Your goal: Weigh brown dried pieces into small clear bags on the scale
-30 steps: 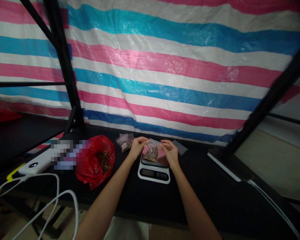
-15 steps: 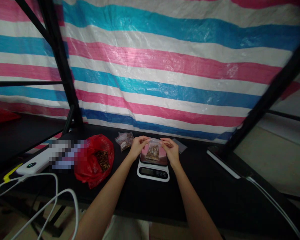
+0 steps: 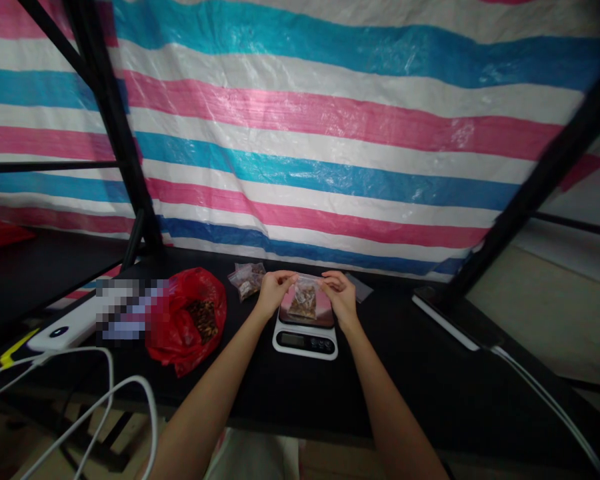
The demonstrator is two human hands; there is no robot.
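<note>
A small clear zip bag (image 3: 304,303) with brown dried pieces inside is over the plate of a white kitchen scale (image 3: 280,340); I cannot tell whether it rests on the plate. My left hand (image 3: 277,288) pinches the bag's top left corner. At the top right corner, my right hand (image 3: 341,293) grips the same bag between thumb and fingers. Left of the scale, a red plastic bag (image 3: 173,320) stands open and shows loose brown pieces (image 3: 203,320). Behind my left hand lie filled zip bags (image 3: 249,280). A flat clear bag (image 3: 361,288) lies partly behind my right hand.
A white power bank (image 3: 63,327) with white cables (image 3: 113,373) lies at the left of the black table (image 3: 300,393). At the right is a flat white-edged device (image 3: 445,323) with a cable. Black frame posts (image 3: 125,147) and a striped sheet (image 3: 305,167) stand behind.
Both hands stay on the zip bag's top edge with slight finger movement. The whole view has shifted a little; the objects on the table keep their places.
</note>
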